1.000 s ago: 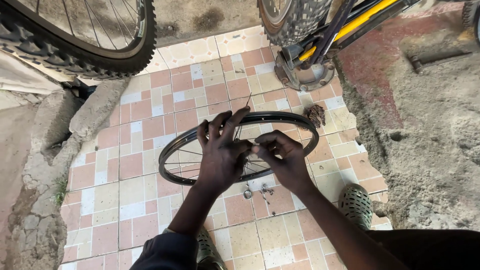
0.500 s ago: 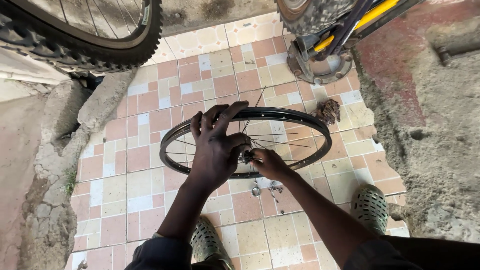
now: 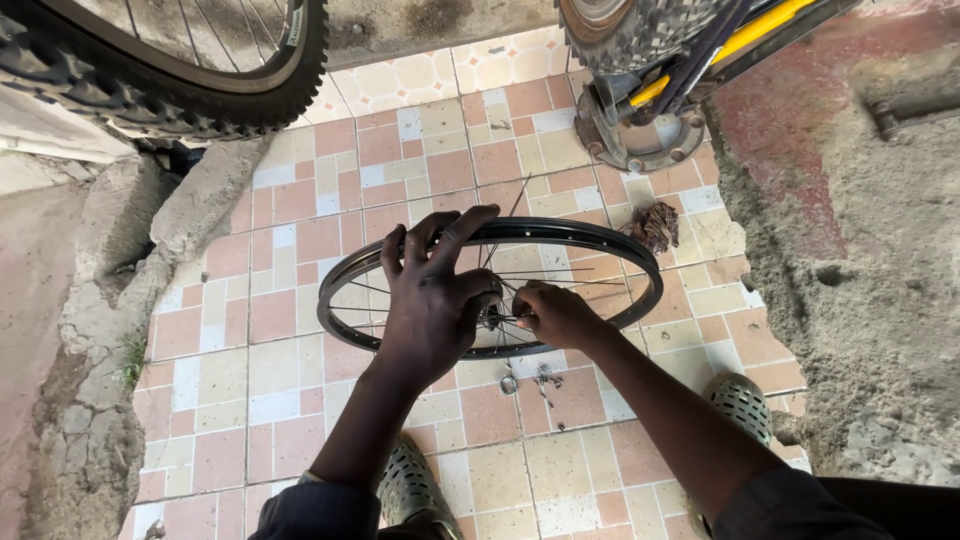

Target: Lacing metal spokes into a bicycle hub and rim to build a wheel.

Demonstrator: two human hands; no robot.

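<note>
A bare black bicycle rim (image 3: 600, 238) with thin spokes is held nearly flat above a tiled floor. My left hand (image 3: 432, 300) lies over the wheel's middle, fingers spread, thumb curled toward the hub (image 3: 491, 318). My right hand (image 3: 552, 314) is closed at the hub from the right side, pinching something small that I cannot make out. Several spokes fan out from the hub toward the far rim.
Small metal parts (image 3: 530, 380) lie on the pink and cream tiles (image 3: 280, 370) below the rim. A knobby tyre (image 3: 170, 90) hangs at top left, a yellow-framed bicycle (image 3: 690, 60) at top right. Dry debris (image 3: 655, 226) sits by the rim. Rough concrete (image 3: 880, 300) borders both sides; green shoes (image 3: 745, 405) below.
The rim has shifted slightly. My right hand has drawn in from the right part of the wheel to the hub, and my left hand stays spread over the centre.
</note>
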